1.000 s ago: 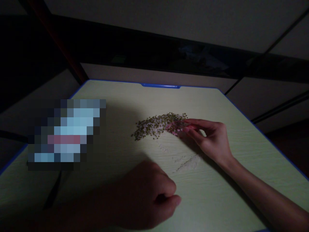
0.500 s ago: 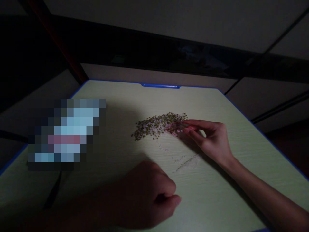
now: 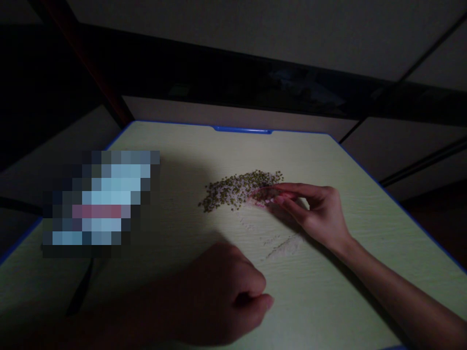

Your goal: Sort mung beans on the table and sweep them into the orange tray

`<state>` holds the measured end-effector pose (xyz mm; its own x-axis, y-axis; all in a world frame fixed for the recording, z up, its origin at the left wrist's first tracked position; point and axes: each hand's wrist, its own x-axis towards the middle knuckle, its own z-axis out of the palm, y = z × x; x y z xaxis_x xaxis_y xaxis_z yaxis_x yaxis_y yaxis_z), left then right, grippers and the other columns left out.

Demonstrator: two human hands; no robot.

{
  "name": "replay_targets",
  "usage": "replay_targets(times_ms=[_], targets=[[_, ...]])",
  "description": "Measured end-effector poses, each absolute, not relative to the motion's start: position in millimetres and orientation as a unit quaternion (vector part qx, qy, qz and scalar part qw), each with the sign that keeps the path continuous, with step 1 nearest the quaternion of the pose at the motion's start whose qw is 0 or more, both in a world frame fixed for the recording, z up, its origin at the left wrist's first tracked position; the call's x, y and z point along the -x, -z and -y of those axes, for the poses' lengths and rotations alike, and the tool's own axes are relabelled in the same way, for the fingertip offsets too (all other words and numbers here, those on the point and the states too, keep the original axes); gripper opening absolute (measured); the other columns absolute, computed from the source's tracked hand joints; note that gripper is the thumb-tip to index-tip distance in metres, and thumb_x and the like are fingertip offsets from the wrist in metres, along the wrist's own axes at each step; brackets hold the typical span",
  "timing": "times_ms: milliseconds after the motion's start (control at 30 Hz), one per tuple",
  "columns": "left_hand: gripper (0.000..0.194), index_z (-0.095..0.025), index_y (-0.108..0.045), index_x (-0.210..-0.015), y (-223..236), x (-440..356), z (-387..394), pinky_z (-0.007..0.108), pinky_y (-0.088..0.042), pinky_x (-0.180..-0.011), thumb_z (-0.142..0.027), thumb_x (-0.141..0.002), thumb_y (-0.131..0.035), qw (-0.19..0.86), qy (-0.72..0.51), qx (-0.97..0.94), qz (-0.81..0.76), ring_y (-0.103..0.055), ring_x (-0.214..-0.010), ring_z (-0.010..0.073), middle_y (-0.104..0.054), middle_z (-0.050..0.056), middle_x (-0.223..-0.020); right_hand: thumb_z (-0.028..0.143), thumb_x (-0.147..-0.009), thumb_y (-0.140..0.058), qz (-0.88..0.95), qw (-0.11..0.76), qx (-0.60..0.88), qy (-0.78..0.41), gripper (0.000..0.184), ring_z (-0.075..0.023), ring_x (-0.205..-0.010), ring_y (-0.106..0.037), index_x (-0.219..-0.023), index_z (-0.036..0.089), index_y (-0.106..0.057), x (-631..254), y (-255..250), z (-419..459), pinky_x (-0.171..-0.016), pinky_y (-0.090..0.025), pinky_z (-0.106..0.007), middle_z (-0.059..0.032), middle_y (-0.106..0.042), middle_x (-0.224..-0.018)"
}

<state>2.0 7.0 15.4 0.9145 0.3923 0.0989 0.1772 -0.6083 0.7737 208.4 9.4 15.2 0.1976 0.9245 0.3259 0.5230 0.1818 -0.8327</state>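
A low heap of small green beans and white grains (image 3: 233, 190) lies on the pale table (image 3: 175, 146). My right hand (image 3: 319, 211) reaches to the heap's right end, thumb and fingers pinched on a pink see-through piece (image 3: 260, 195). Its thin edge touches or overlaps the heap; its exact kind cannot be made out. Nearer me, a small pale patch of white grains (image 3: 286, 247) is set apart from the heap. My left hand (image 3: 229, 296) is closed in a loose fist above the near part of the table, apart from the heap, with nothing visible in it.
At the left stands a bright, pixelated object (image 3: 116, 184) with a dark strap or stand (image 3: 80, 287) below it. A blue edge with a raised blue lip (image 3: 242, 130) rims the table. Beyond it are dark-banded cabinet panels (image 3: 233, 109).
My right fingertips and the pink piece have shifted slightly left and toward me at the heap's right end. My left hand and the bright object have stayed put.
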Motion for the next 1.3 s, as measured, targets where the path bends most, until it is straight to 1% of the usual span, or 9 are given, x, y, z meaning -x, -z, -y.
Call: replay_targets(times_ms=[67,233,467,800,933,1067,1167,1300], targets=[[0.036,-0.016,-0.027,-0.050,-14.7,-2.0,-7.2,0.023,-0.024,-0.049,-0.010,-0.072,-0.054,0.408,-0.132,-0.888,-0.163,-0.026,-0.046,0.0073,-0.025,-0.007,-0.047,0.016,-0.071,-0.067,0.603,0.480,0.601,-0.210,0.019,-0.0176,-0.065,-0.071,-0.086,0.016,-0.077,-208.3,-14.8,-9.6,-0.057,-0.057,-0.026,-0.0059,-0.078,-0.080],[0.036,-0.016,-0.028,-0.049,-14.5,-3.1,-9.4,0.023,-0.023,-0.049,-0.009,-0.071,-0.055,0.417,-0.126,-0.886,-0.158,-0.024,-0.045,0.0070,-0.023,-0.008,-0.046,0.016,-0.071,-0.067,0.616,0.475,0.594,-0.206,0.019,-0.0167,-0.066,-0.071,-0.087,0.016,-0.077,-208.9,-14.4,-9.8,-0.059,-0.057,-0.025,-0.0059,-0.078,-0.081],[0.036,-0.016,-0.026,-0.049,-13.7,-3.0,-9.4,0.024,-0.023,-0.049,-0.010,-0.073,-0.053,0.414,-0.127,-0.887,-0.161,-0.023,-0.045,0.0068,-0.022,-0.008,-0.047,0.017,-0.072,-0.066,0.624,0.471,0.590,-0.203,0.020,-0.0161,-0.062,-0.070,-0.088,0.017,-0.077,-209.5,-14.1,-9.3,-0.054,-0.054,-0.025,-0.0049,-0.078,-0.079],[0.038,-0.017,-0.024,-0.050,-13.0,-2.9,-8.8,0.024,-0.023,-0.048,-0.009,-0.073,-0.053,0.401,-0.137,-0.893,-0.149,-0.023,-0.043,0.0068,-0.020,-0.008,-0.046,0.019,-0.072,-0.067,0.622,0.483,0.586,-0.191,0.019,-0.0172,-0.063,-0.071,-0.088,0.020,-0.077,-209.8,-11.2,-9.9,-0.058,-0.057,-0.027,-0.0048,-0.078,-0.081],[0.037,-0.017,-0.024,-0.050,-12.0,-2.8,-7.8,0.024,-0.023,-0.048,-0.010,-0.073,-0.052,0.394,-0.141,-0.895,-0.152,-0.023,-0.043,0.0068,-0.020,-0.008,-0.046,0.020,-0.073,-0.066,0.634,0.478,0.579,-0.186,0.019,-0.0181,-0.065,-0.072,-0.089,0.019,-0.077,-207.8,-11.8,-10.1,-0.060,-0.057,-0.029,-0.0056,-0.078,-0.083],[0.038,-0.017,-0.023,-0.050,-11.1,-3.2,-8.3,0.025,-0.023,-0.049,-0.008,-0.072,-0.053,0.394,-0.145,-0.894,-0.158,-0.023,-0.043,0.0064,-0.019,-0.008,-0.046,0.019,-0.073,-0.066,0.629,0.483,0.584,-0.174,0.020,-0.0196,-0.071,-0.073,-0.090,0.017,-0.076,-210.9,-11.5,-11.4,-0.064,-0.058,-0.030,-0.0067,-0.078,-0.085],[0.038,-0.016,-0.024,-0.050,-11.1,-3.2,-8.3,0.024,-0.023,-0.049,-0.008,-0.072,-0.054,0.392,-0.138,-0.896,-0.154,-0.024,-0.043,0.0061,-0.019,-0.009,-0.046,0.018,-0.073,-0.065,0.623,0.487,0.590,-0.163,0.020,-0.0202,-0.074,-0.073,-0.090,0.019,-0.077,-213.6,-11.0,-11.9,-0.069,-0.058,-0.032,-0.0062,-0.078,-0.087],[0.039,-0.017,-0.023,-0.050,-10.4,-2.6,-6.8,0.024,-0.023,-0.048,-0.007,-0.071,-0.054,0.372,-0.145,-0.903,-0.156,-0.024,-0.042,0.0060,-0.019,-0.009,-0.046,0.018,-0.073,-0.065,0.628,0.485,0.587,-0.163,0.021,-0.0197,-0.073,-0.073,-0.090,0.021,-0.077,-212.6,-11.6,-10.9,-0.068,-0.058,-0.032,-0.0056,-0.078,-0.087]])
